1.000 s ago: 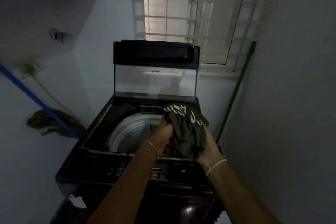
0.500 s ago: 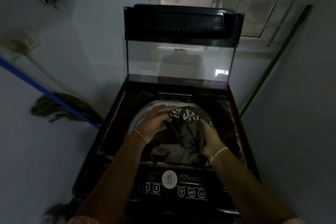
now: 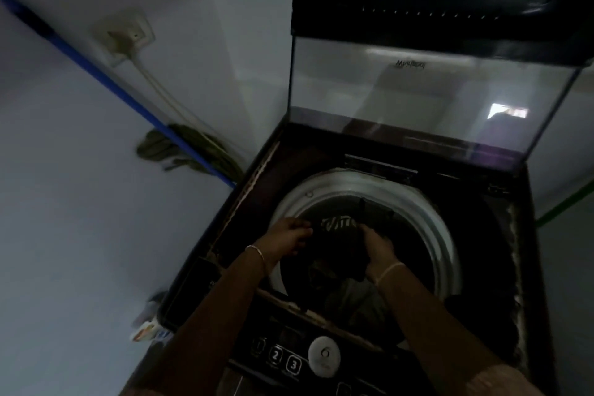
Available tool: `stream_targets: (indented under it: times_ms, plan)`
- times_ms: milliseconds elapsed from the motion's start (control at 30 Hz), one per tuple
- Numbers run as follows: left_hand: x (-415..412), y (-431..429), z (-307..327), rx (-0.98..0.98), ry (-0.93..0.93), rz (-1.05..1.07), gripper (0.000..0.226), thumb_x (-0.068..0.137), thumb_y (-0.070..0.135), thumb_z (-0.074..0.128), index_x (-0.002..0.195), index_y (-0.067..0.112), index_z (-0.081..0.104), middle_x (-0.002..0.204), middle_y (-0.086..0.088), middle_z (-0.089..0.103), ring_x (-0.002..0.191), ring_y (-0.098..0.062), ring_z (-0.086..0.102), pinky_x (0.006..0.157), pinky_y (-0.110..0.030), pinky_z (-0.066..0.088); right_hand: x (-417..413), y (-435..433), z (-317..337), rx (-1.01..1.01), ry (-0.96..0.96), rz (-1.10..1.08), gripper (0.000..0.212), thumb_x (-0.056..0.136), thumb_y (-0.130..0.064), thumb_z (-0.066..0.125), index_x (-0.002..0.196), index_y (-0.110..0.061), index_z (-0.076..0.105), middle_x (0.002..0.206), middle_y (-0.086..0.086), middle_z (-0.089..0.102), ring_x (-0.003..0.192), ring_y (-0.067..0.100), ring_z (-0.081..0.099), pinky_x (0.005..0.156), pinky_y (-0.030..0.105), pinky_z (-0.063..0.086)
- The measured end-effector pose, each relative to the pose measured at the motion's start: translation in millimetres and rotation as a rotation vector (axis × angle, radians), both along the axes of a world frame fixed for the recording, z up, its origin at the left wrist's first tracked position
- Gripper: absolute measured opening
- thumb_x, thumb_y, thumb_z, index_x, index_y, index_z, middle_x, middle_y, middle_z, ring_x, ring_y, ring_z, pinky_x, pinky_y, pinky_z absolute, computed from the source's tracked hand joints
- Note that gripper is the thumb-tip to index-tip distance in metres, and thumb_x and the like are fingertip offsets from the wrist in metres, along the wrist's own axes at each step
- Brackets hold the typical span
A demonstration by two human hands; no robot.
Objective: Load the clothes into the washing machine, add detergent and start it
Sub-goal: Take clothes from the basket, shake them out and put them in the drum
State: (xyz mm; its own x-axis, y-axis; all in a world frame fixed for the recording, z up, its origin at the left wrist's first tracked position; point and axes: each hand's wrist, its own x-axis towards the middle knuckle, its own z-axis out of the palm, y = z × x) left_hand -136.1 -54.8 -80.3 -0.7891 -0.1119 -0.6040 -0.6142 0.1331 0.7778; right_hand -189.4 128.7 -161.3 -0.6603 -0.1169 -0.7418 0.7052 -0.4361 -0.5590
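head view: we are gripping the bunched garment inside the drum, print facing up, long axis unclear, left hand and right hand curling round it.

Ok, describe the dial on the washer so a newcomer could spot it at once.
Find the washer with its lid raised. Along its near edge, in front of the drum, runs the dark panel. The dial sits just right of the square buttons marked 2 and 3: the only round, pale silver control.

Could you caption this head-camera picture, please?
Left hand and right hand hold a dark printed garment inside the washing machine drum.
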Motion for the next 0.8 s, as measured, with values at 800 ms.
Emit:
stream_targets:
  times_ms: [800]
  plan:
    - [36.2, -27.2, 39.6, 0.214, 0.171, 0.437, 0.024, 0.096, 0.016, 0.052, 0.12, 0.013, 0.056, 0.1, -0.001, 0.065, 0.092, -0.019, 0.061, 0.079, -0.028, 0.046, -0.4, -52.6, 89.2, 0.006, 0.177, 0.437, 0.022, 0.097, -0.028, 0.044, 0.106, -0.015, 0.06, 0.109, 0.002, 0.064, 0.096, 0.016, 0.059, 0.09, 0.032, 0.043]
